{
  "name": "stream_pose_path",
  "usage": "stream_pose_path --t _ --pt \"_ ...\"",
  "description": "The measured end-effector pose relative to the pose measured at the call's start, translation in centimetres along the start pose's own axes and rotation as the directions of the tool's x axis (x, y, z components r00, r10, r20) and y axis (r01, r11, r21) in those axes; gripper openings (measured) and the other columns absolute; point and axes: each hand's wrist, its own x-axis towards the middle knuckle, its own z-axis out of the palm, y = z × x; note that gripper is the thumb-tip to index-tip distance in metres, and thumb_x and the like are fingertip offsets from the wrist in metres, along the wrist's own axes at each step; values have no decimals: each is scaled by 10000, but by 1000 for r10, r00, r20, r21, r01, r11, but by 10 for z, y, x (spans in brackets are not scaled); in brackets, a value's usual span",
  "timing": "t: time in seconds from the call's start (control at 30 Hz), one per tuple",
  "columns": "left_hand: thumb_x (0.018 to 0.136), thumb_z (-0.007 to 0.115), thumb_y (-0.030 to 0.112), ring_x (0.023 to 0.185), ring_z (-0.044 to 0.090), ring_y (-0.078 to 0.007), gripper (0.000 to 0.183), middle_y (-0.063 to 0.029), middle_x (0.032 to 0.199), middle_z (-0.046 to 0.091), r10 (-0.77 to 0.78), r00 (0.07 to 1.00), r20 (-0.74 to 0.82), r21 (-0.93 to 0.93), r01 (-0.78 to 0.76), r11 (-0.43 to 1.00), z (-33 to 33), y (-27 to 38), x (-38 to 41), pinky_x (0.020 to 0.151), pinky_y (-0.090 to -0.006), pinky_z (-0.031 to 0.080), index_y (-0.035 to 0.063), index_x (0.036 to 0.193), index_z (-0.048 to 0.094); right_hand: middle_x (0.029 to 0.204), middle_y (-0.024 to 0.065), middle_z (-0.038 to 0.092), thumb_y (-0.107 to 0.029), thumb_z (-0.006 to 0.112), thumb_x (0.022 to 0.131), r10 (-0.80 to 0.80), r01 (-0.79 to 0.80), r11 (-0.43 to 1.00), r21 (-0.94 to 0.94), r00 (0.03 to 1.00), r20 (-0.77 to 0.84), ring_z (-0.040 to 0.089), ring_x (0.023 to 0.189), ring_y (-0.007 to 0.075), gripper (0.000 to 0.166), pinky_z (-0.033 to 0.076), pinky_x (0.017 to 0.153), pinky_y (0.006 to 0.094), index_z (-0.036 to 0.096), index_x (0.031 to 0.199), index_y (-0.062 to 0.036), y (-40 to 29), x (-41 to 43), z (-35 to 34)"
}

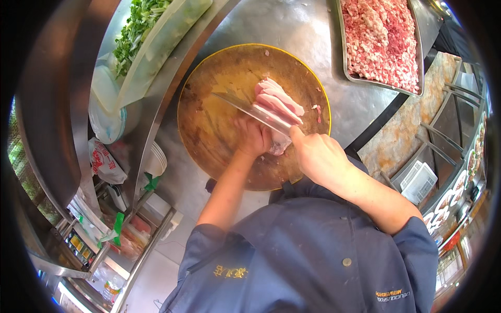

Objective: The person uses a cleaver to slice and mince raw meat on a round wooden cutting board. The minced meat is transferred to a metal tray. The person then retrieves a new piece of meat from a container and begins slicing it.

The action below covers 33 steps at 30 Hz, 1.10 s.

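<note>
My right hand (321, 154) grips a broad-bladed kitchen knife (254, 113), its index finger stretched along the blade. The blade slants over raw meat on a round, worn chopping board (211, 148) with a yellow rim. Beyond the blade, several pale pink meat slices (278, 98) overlap in a row. On the near side lies the uncut piece of raw meat (281, 143), partly hidden by the knife and both hands. My left hand (253, 137) is against the left side of that piece; its blurred fingers do not show whether they grip it.
A metal tray (420, 74) of diced raw meat (381, 43) stands far right on the steel counter (274, 21). At left, a raised steel shelf edge (172, 82) runs beside the board, with a plastic tub (164, 47) of chopped greens (135, 31) and stacked white bowls (156, 158).
</note>
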Motion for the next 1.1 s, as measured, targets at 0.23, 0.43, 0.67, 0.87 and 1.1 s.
stream_pose_path --t 0.23,0.43,0.67,0.87,1.1 --pt "1040 594 289 1286 447 -387 393 -182 1404 530 -89 996 23 23 89 996 4 -1 -15 1125 -532 312 103 1386 579 764 272 718 -46 590 958 118 -122 992 24 984 132 757 765 481 203 593 671 594 509 1131 22 4 -34 -20" --pt "1064 583 284 1301 427 -383 318 -185 1402 513 -45 999 20 3 45 999 3 -3 -7 1160 -533 299 110 1331 587 765 273 715 -41 600 954 11 -11 999 52 1000 -9 750 757 489 220 589 663 601 505 1142 24 7 12 11" --pt "1029 608 292 1298 447 -387 304 -169 1377 527 -93 995 30 8 93 996 3 -2 -12 1149 -556 292 116 1277 596 789 286 721 -26 594 950 138 -146 988 47 980 141 761 775 482 232 604 684 586 499 1156 22 11 -40 -4" --pt "1004 610 217 1273 465 -386 303 -162 1340 551 -26 999 46 2 26 1000 -5 3 4 1146 -544 323 106 1285 585 711 285 680 -14 633 916 4 -1 999 52 999 -52 720 714 506 254 557 635 621 488 1122 22 21 19 31" --pt "1018 602 222 1212 465 -378 237 -164 1321 547 -95 995 -15 -22 95 995 5 -2 -8 1117 -549 334 91 1212 568 774 274 726 -48 621 951 88 -92 995 45 993 78 759 770 488 231 588 674 613 512 1150 -1 26 -12 13"
